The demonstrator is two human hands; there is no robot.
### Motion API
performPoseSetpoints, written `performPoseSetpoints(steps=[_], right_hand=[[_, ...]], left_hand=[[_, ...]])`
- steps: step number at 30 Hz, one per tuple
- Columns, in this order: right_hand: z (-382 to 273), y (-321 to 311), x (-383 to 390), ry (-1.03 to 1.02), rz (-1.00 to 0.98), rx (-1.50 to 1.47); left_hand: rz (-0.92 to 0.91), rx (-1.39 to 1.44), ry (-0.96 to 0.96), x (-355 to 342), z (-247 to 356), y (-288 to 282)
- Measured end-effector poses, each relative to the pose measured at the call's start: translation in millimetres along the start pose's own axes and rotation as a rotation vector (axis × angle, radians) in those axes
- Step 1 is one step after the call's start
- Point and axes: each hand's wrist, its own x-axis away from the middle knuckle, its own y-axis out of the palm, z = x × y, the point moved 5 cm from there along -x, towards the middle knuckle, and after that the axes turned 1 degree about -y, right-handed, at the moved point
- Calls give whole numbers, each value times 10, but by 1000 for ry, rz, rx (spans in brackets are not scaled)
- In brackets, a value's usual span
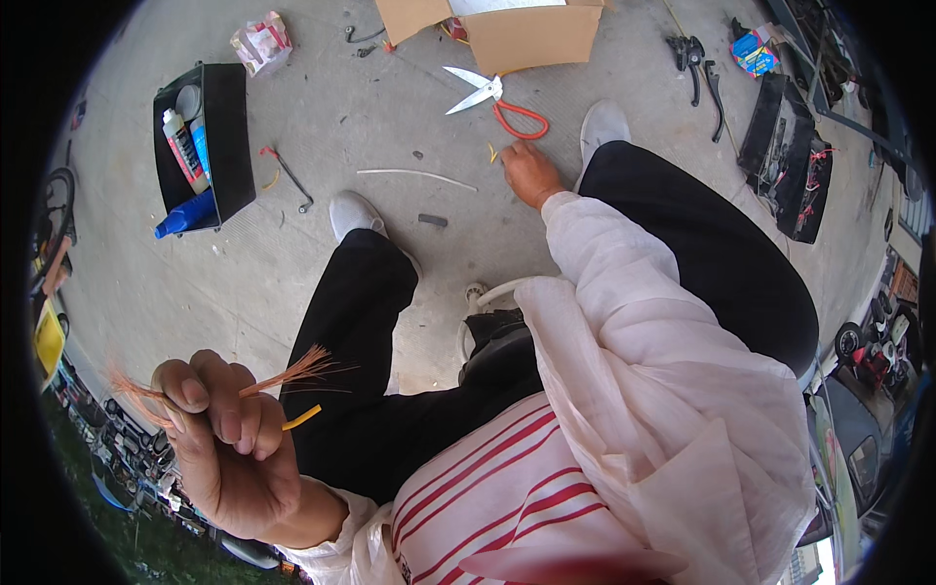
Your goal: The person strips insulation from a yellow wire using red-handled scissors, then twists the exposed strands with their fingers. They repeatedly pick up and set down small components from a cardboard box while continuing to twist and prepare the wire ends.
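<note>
With the left hand [229, 448] clamped on a frayed copper wire [292, 375] far from the scissors [492, 97], the right hand [531, 174], fingers spread just below them, could meet the open blades.

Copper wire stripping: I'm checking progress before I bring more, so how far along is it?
Done: the left hand grips yellow-sheathed wire whose copper strands are already bared and splayed. In hand: the right hand reaches down to the concrete floor, just below the orange-handled scissors. Left: a white length and small offcuts lie there unpicked.
</note>
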Motion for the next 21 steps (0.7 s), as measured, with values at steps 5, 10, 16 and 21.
performPoseSetpoints(steps=[5,10,16,21], right_hand=[[-135,-22,-59,-65,-17,188],[-99,31,-98,2,51,137],[-143,-313,-181,372,99,-737],[-393,-1138,-433,269,144,-994]], left_hand=[[-8,-21,-4,-4,-13,15],[7,-60,33,10,-32,-10],[56,-127,37,52,-29,-31],[-37,-64,99,106,82,77]])
